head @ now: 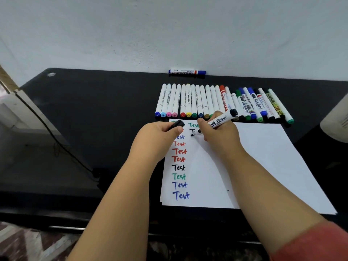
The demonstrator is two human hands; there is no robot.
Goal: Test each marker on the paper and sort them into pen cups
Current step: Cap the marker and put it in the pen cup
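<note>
Testing underway mid-frame: right hand point(216, 132) pinching black marker point(216, 122) on paper point(263, 157), left hand point(158, 136) gripping cap point(178, 125), row of markers point(216, 102) unsorted, cups unseen.

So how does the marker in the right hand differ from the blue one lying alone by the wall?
The black whiteboard marker is uncapped, tilted, tip on the paper, gripped by the right hand; its cap is in the left hand. The blue marker is capped, lying flat, untouched. Both have white printed barrels.
</note>
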